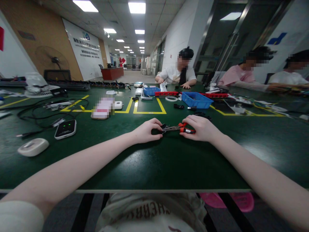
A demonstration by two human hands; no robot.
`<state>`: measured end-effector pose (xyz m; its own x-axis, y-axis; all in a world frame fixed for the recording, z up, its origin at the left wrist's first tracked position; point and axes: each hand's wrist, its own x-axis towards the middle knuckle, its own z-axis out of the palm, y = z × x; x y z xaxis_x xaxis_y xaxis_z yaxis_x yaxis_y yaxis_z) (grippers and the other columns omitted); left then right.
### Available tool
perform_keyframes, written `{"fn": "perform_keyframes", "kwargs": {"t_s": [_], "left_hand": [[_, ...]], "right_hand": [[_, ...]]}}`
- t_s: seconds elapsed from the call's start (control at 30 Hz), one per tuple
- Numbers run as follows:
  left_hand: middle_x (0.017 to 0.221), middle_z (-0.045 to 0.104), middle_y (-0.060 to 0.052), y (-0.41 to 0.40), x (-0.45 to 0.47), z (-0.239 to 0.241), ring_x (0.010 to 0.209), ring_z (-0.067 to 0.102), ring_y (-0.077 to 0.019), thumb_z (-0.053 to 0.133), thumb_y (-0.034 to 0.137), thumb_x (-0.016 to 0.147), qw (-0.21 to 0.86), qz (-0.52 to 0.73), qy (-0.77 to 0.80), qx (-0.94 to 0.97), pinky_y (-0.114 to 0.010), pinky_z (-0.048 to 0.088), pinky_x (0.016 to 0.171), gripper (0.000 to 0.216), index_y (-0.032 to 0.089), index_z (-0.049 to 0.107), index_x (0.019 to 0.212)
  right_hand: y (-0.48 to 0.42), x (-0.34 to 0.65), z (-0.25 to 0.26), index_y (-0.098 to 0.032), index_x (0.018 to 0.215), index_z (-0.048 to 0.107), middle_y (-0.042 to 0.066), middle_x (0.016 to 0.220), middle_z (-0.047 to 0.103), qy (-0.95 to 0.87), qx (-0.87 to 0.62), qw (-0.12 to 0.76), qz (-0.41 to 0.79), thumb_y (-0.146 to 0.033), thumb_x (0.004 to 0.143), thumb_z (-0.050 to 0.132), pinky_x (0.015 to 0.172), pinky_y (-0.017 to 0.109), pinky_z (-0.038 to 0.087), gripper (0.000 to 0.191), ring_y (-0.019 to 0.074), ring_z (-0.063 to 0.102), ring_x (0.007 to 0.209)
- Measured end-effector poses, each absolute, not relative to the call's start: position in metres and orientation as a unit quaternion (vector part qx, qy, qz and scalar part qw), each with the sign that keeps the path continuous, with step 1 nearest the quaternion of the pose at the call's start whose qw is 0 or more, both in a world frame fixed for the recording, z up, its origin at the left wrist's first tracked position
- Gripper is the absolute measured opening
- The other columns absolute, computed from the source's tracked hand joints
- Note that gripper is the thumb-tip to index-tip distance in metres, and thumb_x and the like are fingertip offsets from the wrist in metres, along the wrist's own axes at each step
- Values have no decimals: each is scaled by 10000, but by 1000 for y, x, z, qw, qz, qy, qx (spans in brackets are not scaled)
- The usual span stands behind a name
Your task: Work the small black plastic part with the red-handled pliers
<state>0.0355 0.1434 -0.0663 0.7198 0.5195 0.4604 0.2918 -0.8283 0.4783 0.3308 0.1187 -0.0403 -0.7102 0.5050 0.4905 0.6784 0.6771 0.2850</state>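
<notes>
My right hand (201,128) is closed around the red handles of a pair of pliers (180,128), whose metal jaws point left. My left hand (147,130) rests on the green table (154,164) with its fingers pinched on a small dark part (164,126) at the tip of the jaws. Both hands meet at the middle of the table, a little way in from its near edge.
A phone (65,128) and a white oval device (33,147) lie at the left among black cables (36,112). Blue bins (196,99) and red trays (166,93) stand beyond yellow floor-tape marks (149,112). Three people sit at the far side.
</notes>
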Motion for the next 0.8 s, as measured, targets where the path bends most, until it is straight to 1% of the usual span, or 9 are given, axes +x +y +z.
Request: {"fn": "perform_keyframes", "kwargs": {"t_s": [0.27,0.47,0.67,0.8], "left_hand": [[1177,614,-96,143,35,-65,1076,629,-220,674,205,812,199,283,223,911,-407,498,1004,154,171,692,960],[1185,596,-84,143,34,-65,1051,630,-215,697,339,836,185,265,223,920,-379,515,948,215,180,655,974],[1140,607,-63,142,35,-64,1020,632,-196,682,308,850,178,261,216,924,-346,519,914,186,187,627,979],[1139,607,-70,143,35,-64,1019,630,-199,684,287,844,186,265,208,923,-348,515,919,171,180,631,966]], "right_hand": [[119,332,-40,-182,1019,629,106,929,672,-896,-326,195,-231,-481,833,620,730,362,513,353,242,637,824],[118,332,-40,-179,1014,618,111,941,669,-895,-322,196,-239,-491,838,621,735,357,516,358,241,640,832],[117,331,-41,-176,1015,602,112,946,666,-896,-316,198,-241,-494,842,622,742,356,521,363,239,640,837],[119,332,-41,-185,1018,598,108,951,667,-897,-318,198,-234,-492,847,617,751,355,519,352,234,639,838]]}}
